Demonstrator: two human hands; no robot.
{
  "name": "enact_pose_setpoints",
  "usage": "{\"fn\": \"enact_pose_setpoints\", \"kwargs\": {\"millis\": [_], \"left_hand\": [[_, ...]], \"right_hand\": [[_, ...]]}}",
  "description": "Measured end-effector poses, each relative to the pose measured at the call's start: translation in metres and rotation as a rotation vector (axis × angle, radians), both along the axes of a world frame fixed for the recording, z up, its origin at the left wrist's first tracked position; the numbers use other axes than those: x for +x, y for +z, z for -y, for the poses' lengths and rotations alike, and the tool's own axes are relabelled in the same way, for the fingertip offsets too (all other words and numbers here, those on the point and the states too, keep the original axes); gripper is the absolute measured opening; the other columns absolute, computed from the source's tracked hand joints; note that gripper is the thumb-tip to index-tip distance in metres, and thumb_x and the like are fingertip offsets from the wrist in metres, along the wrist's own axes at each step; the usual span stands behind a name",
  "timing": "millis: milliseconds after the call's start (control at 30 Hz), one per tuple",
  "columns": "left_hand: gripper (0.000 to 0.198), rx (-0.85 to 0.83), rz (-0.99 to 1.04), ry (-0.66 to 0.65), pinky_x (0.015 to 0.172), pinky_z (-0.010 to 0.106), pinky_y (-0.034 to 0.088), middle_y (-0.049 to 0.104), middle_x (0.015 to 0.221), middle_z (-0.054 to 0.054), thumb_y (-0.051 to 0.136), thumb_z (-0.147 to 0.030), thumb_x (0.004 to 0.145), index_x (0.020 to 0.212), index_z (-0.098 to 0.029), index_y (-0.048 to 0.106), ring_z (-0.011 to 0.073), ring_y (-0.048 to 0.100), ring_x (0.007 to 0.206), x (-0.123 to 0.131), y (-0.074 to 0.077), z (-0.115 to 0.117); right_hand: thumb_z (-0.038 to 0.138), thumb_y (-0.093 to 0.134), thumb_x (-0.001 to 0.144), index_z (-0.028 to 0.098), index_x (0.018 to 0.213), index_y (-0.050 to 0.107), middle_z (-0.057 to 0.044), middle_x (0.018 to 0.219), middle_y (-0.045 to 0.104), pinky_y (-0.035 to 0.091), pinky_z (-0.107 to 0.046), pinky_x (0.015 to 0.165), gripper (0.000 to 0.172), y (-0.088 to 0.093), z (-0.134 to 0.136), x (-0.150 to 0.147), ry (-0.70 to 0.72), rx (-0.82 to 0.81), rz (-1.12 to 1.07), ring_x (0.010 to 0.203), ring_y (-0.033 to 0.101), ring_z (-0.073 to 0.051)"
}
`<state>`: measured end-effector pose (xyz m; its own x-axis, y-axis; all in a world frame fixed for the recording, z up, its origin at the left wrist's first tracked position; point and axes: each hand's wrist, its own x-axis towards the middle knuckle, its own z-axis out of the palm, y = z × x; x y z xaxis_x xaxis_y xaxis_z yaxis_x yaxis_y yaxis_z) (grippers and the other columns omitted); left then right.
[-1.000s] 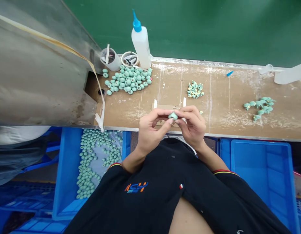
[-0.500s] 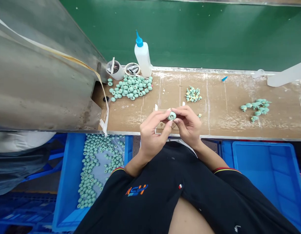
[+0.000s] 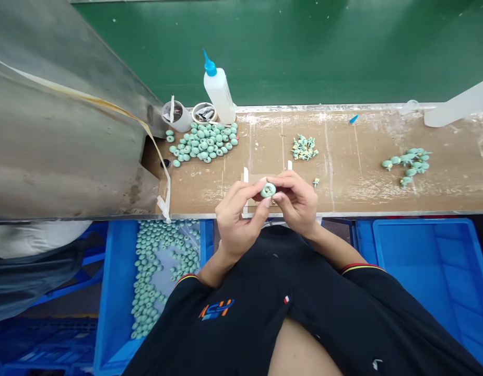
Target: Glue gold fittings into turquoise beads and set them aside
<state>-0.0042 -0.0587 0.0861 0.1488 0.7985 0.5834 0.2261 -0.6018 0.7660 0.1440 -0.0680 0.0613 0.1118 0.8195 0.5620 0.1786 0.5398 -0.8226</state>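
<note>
Both hands meet over the near edge of the brown workbench (image 3: 343, 193). My left hand (image 3: 237, 219) and my right hand (image 3: 298, 201) pinch one small round teal bead (image 3: 268, 190) between their fingertips; its hollow side faces up. Under the hands lies a small cardboard piece (image 3: 260, 180) with white tabs. A pile of the same teal beads (image 3: 204, 141) lies at the back left of the bench. A small heap of tiny teal and yellow parts (image 3: 304, 148) sits just beyond the hands.
A white squeeze bottle with a blue nozzle (image 3: 219, 91) and two small cups (image 3: 186, 115) stand at the back. Assembled teal pieces (image 3: 409, 162) lie at the right. A blue bin with beads (image 3: 158, 266) sits lower left, another blue bin (image 3: 425, 266) lower right. A metal chute (image 3: 61, 130) fills the left.
The hands turned the bead so that its hollow side now faces up. The view shifted slightly, and the hands stayed together at the bench edge.
</note>
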Motion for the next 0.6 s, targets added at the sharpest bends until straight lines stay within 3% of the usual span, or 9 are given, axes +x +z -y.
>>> {"fn": "enact_pose_setpoints", "kwargs": {"millis": [300,467,600], "left_hand": [[0.02,-0.051,0.059,-0.019,0.074,0.026,0.058,0.073,0.09,0.002,0.07,-0.021,0.098,0.117,-0.022,0.075,0.0127,0.068,0.078,-0.001,-0.001,0.003],[0.03,-0.457,0.247,-0.101,0.078,0.028,0.061,0.075,0.101,0.009,0.071,-0.044,0.097,0.112,-0.019,0.076,0.0171,0.073,0.087,-0.006,-0.004,0.021],[0.047,-0.716,0.553,-0.013,0.08,0.032,0.061,0.075,0.098,0.01,0.082,-0.06,0.084,0.103,-0.017,0.076,0.0187,0.072,0.085,-0.007,-0.011,0.047]], "right_hand": [[0.047,0.061,0.106,0.023,0.109,0.076,-0.003,0.086,0.072,0.056,-0.031,0.066,0.028,-0.001,-0.002,0.001,0.025,0.001,0.028,0.075,0.067,-0.017],[0.045,0.068,0.101,0.024,0.106,0.076,-0.003,0.08,0.071,0.056,-0.032,0.064,0.023,-0.007,0.003,0.004,0.11,-0.051,0.022,0.071,0.067,-0.018],[0.039,0.075,0.096,0.024,0.102,0.076,-0.002,0.079,0.07,0.058,-0.033,0.065,0.016,-0.015,0.004,0.002,0.337,-0.139,0.064,0.07,0.067,-0.018]]}}
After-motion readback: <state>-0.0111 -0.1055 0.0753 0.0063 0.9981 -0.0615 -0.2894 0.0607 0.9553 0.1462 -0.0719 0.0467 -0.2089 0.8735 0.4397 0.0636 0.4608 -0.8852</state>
